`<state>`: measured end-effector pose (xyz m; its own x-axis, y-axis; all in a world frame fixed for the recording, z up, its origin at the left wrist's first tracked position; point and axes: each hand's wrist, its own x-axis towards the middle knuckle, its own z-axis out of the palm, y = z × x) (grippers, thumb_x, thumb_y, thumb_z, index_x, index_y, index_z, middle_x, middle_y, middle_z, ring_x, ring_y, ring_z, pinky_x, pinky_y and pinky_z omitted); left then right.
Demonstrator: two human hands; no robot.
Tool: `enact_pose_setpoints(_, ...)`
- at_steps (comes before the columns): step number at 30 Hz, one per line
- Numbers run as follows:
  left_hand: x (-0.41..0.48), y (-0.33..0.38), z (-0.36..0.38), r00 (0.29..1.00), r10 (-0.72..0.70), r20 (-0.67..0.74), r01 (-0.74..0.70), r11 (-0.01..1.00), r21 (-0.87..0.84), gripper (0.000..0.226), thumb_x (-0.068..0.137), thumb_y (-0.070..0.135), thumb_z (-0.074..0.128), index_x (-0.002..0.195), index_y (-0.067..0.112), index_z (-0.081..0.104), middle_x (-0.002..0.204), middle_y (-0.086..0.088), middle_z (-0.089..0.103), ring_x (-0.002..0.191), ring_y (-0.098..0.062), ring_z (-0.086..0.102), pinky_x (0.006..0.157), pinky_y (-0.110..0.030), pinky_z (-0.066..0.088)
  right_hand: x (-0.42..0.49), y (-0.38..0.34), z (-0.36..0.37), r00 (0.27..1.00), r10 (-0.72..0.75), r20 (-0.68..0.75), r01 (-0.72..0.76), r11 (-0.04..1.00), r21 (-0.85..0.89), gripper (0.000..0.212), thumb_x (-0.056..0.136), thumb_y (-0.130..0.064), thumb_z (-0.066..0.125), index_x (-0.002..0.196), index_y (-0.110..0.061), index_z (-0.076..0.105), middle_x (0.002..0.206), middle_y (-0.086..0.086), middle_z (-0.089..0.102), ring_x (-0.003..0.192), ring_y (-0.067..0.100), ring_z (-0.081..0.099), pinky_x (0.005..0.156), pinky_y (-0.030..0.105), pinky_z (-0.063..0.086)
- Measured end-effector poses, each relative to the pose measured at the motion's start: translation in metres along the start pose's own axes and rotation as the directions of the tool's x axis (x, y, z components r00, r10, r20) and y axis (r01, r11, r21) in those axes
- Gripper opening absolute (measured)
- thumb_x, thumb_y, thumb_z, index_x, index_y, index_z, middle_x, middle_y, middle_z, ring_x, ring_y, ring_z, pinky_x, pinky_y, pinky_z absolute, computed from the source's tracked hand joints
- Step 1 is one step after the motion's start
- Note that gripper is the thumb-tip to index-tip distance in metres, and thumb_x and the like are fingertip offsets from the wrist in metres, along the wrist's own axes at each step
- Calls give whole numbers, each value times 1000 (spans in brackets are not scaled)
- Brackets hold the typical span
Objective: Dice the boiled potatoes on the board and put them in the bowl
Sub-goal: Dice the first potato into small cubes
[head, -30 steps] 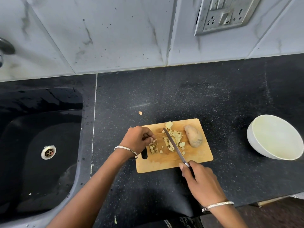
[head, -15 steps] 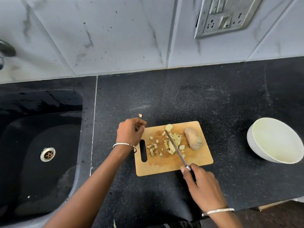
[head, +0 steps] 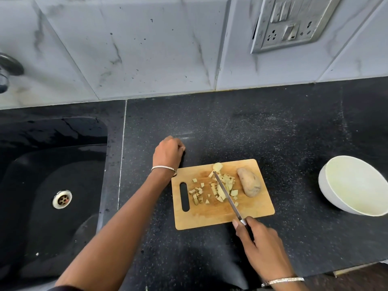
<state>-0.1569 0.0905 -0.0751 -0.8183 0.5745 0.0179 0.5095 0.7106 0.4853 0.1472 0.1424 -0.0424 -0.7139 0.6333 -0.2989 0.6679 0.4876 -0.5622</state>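
Dicing part done: one potato cut, one whole, bowl not yet filled

The long steel knife (head: 227, 196) is gripped at the handle by the right hand (head: 259, 247), blade laid across the pale diced potato pieces (head: 220, 189) on the rectangular wooden cutting board (head: 218, 218); the whole brown-skinned boiled potato (head: 249, 182) lies just beside them. The left hand (head: 168, 153) rests off the board on the black speckled tabletop (head: 273, 133), fingers curled under; whether anything is pinched cannot be told. The round white bowl (head: 328, 195) stands well apart. Risks judged: cubes scattered during transfer across that gap; the whole potato rolling under the blade if not steadied
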Motion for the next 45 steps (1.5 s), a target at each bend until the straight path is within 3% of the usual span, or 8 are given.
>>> enact_pose_setpoints(4, -20, 13, -10, 997, 83, 9, -82, 994, -66, 11, 89, 19, 58, 82, 16, 65, 82, 2, 62, 74, -16, 56, 63, -29, 44, 3, 1, -1, 1000, 2, -2, -2, 1000, 3, 38, 96, -54, 41, 72, -26, 45, 57, -3, 52, 52, 11, 50, 49, 23, 33)
enact_pose_setpoints(12, -78, 8, -16, 946, 118, 301, -84, 989, -124, 12, 85, 20, 70, 81, 31, 74, 77, 17, 70, 71, 2, 61, 70, -19, 50, -1, 3, 0, 999, -26, -26, 25, 1000, -13, 37, 96, -54, 41, 74, -25, 51, 59, 0, 58, 52, 13, 54, 48, 26, 35)
enact_pose_setpoints(15, -86, 9, -14, 958, 137, 254, -110, 987, -120, 27, 89, 10, 58, 91, 32, 74, 85, 16, 72, 77, -4, 64, 75, -25, 53, -4, 6, 2, 999, -31, -24, 30, 999, -14, 36, 97, -53, 41, 75, -26, 50, 61, -3, 58, 55, 11, 53, 48, 24, 34)
enact_pose_setpoints(19, -96, 25, -13, 977, 181, 113, -169, 979, -111, 17, 88, 21, 62, 96, 33, 71, 89, 15, 61, 71, -5, 55, 66, -25, 49, -6, 12, 3, 998, -23, -54, 24, 1000, 20, 34, 96, -53, 41, 75, -28, 50, 60, -6, 57, 55, 11, 51, 52, 24, 35)
enact_pose_setpoints(26, -99, 53, 12, 956, 219, 197, -209, 976, -68, 27, 81, 39, 70, 107, 31, 68, 93, 11, 61, 92, -13, 55, 71, -27, 47, -9, 16, 2, 996, -7, -91, 11, 999, 44, 37, 95, -57, 40, 77, -27, 51, 57, -3, 56, 51, 12, 52, 52, 25, 38)
enact_pose_setpoints(37, -102, 48, 6, 963, 201, 182, -200, 980, -21, 24, 79, 42, 67, 100, 30, 69, 92, 10, 64, 90, -13, 55, 68, -24, 40, -13, 9, 3, 998, -41, -52, 44, 998, 52, 38, 96, -55, 41, 73, -25, 45, 51, -3, 46, 46, 12, 46, 49, 28, 35)
enact_pose_setpoints(42, -105, 41, 6, 963, 206, 176, -203, 979, -35, 33, 80, 40, 71, 111, 29, 66, 101, 8, 68, 92, -15, 57, 78, -29, 47, -7, 4, 12, 999, -35, -21, 36, 998, 47, 34, 97, -53, 41, 76, -27, 48, 61, -4, 54, 58, 11, 53, 53, 26, 36)
enact_pose_setpoints(45, -108, 40, 5, 974, 163, 155, -151, 985, -88, 35, 76, 33, 77, 108, 30, 65, 103, 10, 68, 87, -15, 58, 76, -28, 47, -4, 1, 17, 1000, -5, 21, 5, 1000, 16, 32, 99, -52, 37, 80, -27, 47, 67, -7, 54, 72, 20, 57, 61, 37, 40)
